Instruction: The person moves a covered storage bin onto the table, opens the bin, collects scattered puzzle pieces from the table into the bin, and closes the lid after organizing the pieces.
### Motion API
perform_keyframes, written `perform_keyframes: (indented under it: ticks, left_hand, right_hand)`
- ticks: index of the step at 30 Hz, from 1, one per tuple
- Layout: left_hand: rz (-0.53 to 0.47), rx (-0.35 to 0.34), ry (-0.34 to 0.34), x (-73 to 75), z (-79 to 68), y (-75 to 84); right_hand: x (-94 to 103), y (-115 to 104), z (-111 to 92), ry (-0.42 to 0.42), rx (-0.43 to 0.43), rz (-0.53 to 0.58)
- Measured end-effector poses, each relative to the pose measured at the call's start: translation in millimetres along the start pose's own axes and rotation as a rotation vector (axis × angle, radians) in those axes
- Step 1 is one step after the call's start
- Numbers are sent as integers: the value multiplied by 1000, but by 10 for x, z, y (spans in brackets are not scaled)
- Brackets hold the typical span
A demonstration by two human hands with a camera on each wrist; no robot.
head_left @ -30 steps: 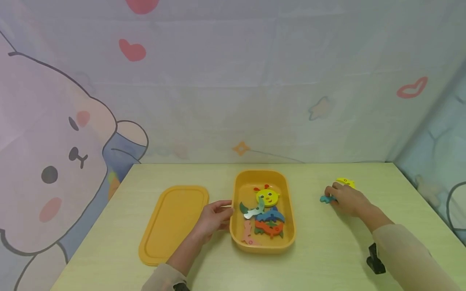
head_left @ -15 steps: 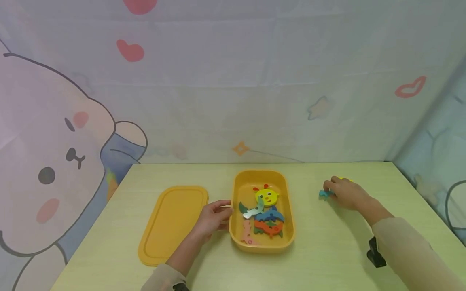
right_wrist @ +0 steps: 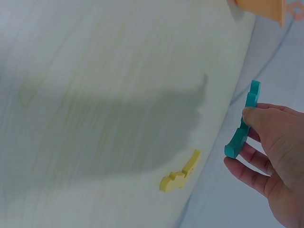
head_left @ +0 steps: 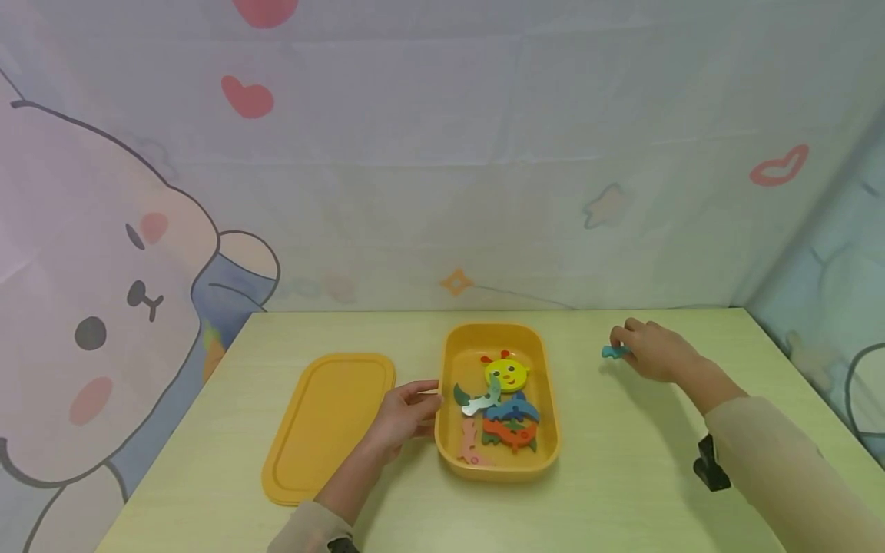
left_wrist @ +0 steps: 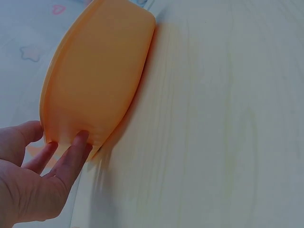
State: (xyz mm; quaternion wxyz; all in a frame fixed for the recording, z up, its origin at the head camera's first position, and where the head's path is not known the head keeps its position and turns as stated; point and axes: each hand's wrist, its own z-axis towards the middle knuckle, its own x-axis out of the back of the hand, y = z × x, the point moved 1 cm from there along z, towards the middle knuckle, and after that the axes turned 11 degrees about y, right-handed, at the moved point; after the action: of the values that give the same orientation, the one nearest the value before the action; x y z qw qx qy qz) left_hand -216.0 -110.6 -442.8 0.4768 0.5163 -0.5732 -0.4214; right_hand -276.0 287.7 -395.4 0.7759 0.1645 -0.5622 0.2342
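Note:
My right hand (head_left: 657, 351) pinches a teal puzzle piece (head_left: 612, 352) between thumb and fingers, held up over the right side of the table. In the right wrist view the teal piece stands on edge, with a yellow puzzle piece (right_wrist: 180, 176) lying on the table below. That yellow piece is hidden behind the hand in the head view. My left hand (head_left: 406, 415) rests its fingers against the outer left wall of a yellow plastic box (head_left: 498, 470). Inside the box lie a round yellow smiling-face piece (head_left: 508, 375), an orange piece (head_left: 515, 435), a blue piece (head_left: 513, 410) and others.
A flat yellow lid (head_left: 332, 430) lies on the table left of the box. Behind the pale wooden table (head_left: 588, 491) hangs a printed cloth (head_left: 415, 153) with hearts and a cartoon bear.
My right hand has lifted the teal piece off the table, moving up and away from me. My left hand and the box have stayed in place.

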Motion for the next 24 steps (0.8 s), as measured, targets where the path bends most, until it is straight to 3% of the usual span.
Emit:
perform_keyframes:
  ticks: [12, 24]
  left_hand:
    - [8, 6, 1, 7, 13, 4]
    - [5, 4, -2, 7, 23, -3]
  right_hand:
    - [113, -85, 167, 17, 31, -12]
    - [139, -361, 330, 22, 115, -39]
